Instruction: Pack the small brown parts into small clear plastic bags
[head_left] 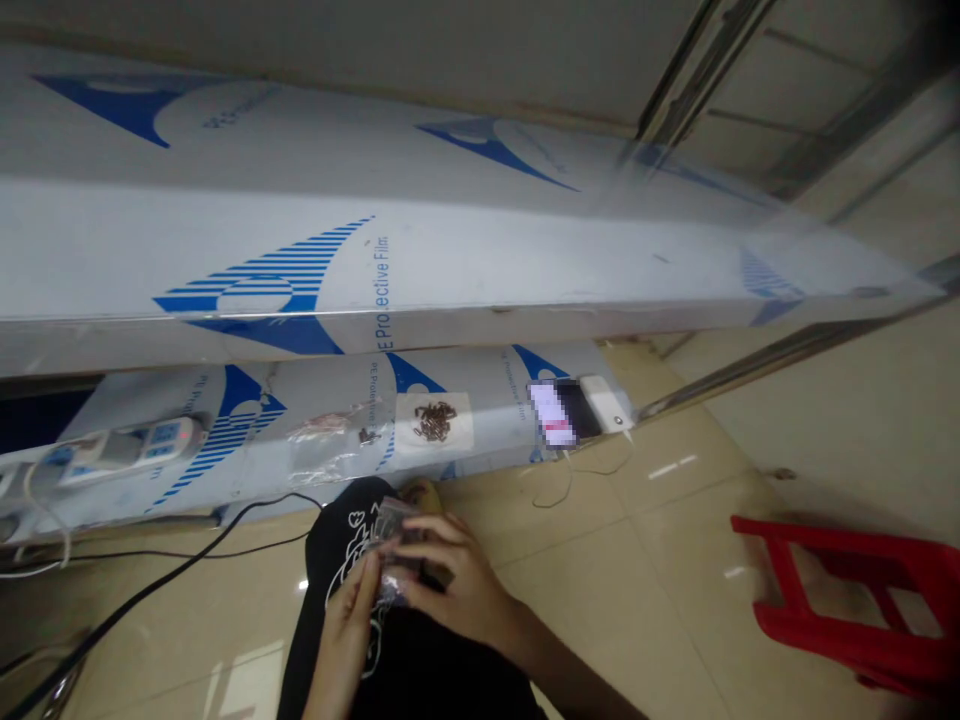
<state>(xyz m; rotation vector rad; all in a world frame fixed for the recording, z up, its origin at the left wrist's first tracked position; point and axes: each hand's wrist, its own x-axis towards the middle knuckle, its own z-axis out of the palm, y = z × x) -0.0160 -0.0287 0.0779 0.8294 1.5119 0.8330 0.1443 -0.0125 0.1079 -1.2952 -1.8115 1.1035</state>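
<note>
Over my lap, my left hand [355,592] and my right hand [446,570] pinch a small clear zip bag [391,525] between them. The fingers of both hands are closed on the bag; what is inside it is too blurred to tell. Beyond the hands, on the lower shelf, a pile of small brown pieces [439,420] lies on a white square sheet [407,432]. Left of that sheet, clear plastic bags [326,440] lie flat, with a few small dark pieces [367,436] at their right end.
A power strip [161,440] with cables sits at the shelf's left. Right of the sheet lie a lit phone [553,412] and a white device [606,403], with cables. A film-covered counter [465,260] overhangs the shelf. A red stool [862,610] stands on the tiled floor at right.
</note>
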